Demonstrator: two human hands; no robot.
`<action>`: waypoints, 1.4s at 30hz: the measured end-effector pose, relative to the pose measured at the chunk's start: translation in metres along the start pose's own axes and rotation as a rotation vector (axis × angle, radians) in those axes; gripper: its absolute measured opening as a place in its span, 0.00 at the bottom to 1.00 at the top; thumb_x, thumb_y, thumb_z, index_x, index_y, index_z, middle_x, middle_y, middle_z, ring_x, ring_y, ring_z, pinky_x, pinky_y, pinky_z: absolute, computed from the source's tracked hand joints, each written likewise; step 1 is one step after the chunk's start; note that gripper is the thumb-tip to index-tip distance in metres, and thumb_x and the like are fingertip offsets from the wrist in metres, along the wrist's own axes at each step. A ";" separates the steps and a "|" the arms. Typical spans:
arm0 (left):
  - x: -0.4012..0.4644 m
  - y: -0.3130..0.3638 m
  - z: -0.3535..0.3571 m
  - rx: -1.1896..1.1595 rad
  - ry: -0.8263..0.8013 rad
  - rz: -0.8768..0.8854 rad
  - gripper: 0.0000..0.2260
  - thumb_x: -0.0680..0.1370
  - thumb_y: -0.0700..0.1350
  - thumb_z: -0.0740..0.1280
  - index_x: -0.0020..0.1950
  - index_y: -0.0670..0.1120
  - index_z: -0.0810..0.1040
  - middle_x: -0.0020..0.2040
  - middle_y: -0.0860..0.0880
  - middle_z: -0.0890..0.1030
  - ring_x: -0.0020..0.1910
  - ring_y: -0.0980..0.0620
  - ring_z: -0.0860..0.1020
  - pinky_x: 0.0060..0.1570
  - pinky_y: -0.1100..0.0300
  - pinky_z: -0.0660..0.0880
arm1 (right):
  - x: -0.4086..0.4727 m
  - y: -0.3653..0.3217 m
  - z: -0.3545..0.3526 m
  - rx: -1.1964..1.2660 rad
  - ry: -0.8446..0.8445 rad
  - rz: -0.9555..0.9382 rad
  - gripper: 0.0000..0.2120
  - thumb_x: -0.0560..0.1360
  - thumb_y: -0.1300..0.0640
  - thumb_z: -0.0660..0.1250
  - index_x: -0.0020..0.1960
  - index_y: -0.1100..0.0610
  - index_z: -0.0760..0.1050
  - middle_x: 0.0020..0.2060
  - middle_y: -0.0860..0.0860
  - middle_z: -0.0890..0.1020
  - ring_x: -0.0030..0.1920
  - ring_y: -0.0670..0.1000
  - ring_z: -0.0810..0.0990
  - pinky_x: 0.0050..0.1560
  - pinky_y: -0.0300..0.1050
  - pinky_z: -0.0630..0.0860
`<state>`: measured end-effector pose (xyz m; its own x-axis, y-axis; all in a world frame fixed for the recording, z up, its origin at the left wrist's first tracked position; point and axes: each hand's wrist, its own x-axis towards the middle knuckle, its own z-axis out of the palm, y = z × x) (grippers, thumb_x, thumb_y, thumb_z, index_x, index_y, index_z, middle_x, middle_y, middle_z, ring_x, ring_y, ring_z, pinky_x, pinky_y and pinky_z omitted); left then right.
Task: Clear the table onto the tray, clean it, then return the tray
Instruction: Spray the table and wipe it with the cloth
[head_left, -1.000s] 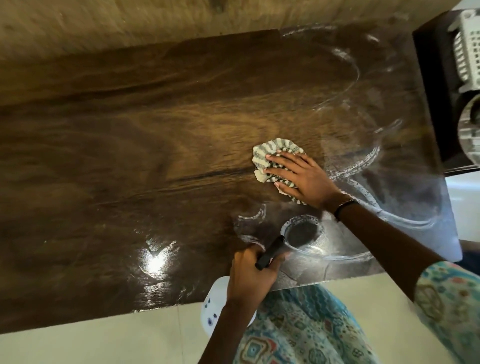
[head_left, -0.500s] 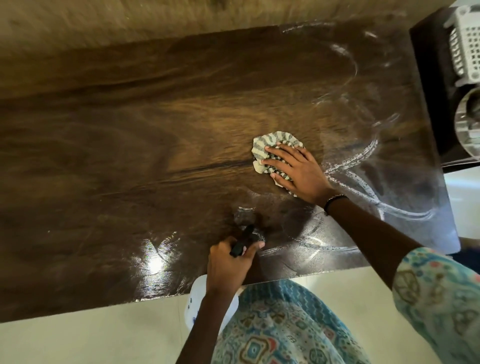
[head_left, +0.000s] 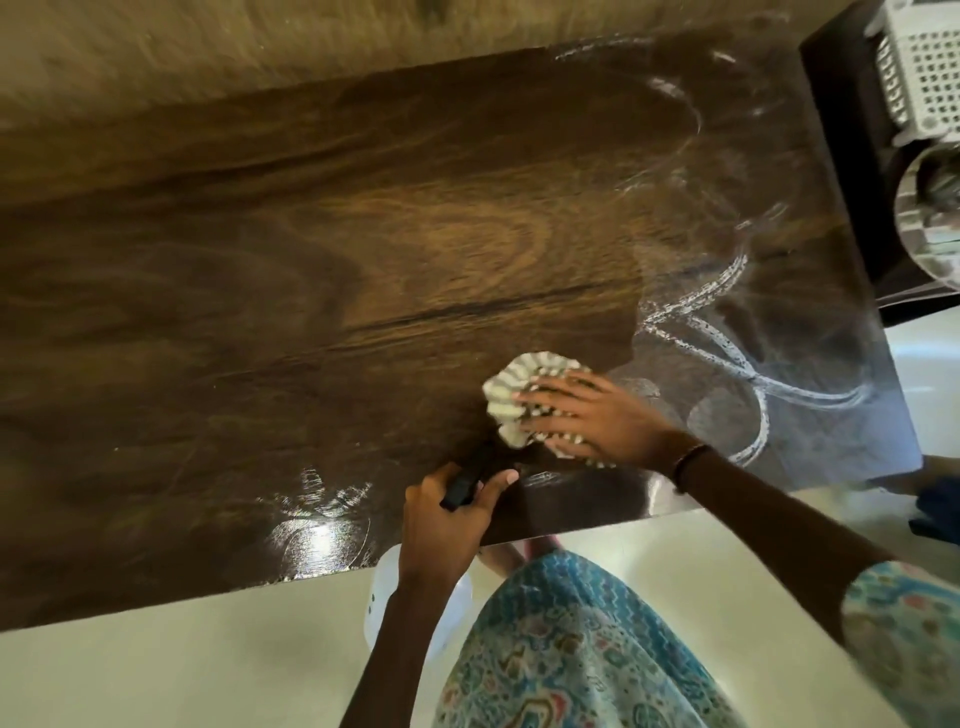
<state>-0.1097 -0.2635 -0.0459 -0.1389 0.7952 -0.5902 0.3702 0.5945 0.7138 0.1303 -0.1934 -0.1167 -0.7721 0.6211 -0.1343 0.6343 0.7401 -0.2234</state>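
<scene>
A dark glossy wooden table (head_left: 260, 291) fills the view. My right hand (head_left: 597, 415) presses a striped green-and-white cloth (head_left: 514, 395) flat on the table near its front edge, fingers spread. My left hand (head_left: 447, 525) grips the black trigger head of a white spray bottle (head_left: 382, 592), whose body hangs below the table's front edge, mostly hidden by my arm. White wet streaks (head_left: 727, 343) curve over the table's right part.
A dark side stand (head_left: 841, 156) at the right carries a white perforated basket (head_left: 924, 67) and a round metal item (head_left: 930, 218). Pale floor (head_left: 156, 675) lies in front of the table. A wall runs along the far edge.
My right hand has slid the cloth toward the front edge, close to my left hand. My left hand with the spray bottle has shifted left along the edge.
</scene>
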 end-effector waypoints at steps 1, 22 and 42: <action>-0.001 -0.002 0.000 -0.011 0.002 0.008 0.20 0.63 0.61 0.76 0.45 0.47 0.83 0.42 0.51 0.84 0.46 0.54 0.81 0.47 0.64 0.77 | -0.012 0.015 -0.003 -0.017 0.000 0.078 0.21 0.81 0.45 0.51 0.72 0.46 0.65 0.73 0.49 0.66 0.73 0.53 0.65 0.72 0.53 0.61; -0.052 -0.023 0.048 0.128 -0.078 0.058 0.22 0.65 0.63 0.73 0.44 0.45 0.81 0.41 0.45 0.82 0.44 0.46 0.81 0.47 0.50 0.78 | -0.023 0.043 -0.011 0.061 0.058 0.332 0.20 0.82 0.46 0.55 0.74 0.44 0.63 0.76 0.47 0.62 0.76 0.52 0.59 0.73 0.56 0.60; -0.072 -0.035 0.092 0.137 0.111 -0.078 0.19 0.68 0.56 0.75 0.44 0.41 0.81 0.41 0.46 0.83 0.46 0.42 0.82 0.48 0.49 0.79 | -0.048 0.023 -0.007 0.066 0.005 0.320 0.22 0.82 0.45 0.53 0.75 0.44 0.59 0.77 0.47 0.59 0.77 0.52 0.55 0.74 0.54 0.52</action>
<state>-0.0286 -0.3526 -0.0631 -0.2698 0.7603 -0.5909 0.4752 0.6388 0.6051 0.1824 -0.2047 -0.1087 -0.5336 0.8210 -0.2031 0.8408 0.4889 -0.2326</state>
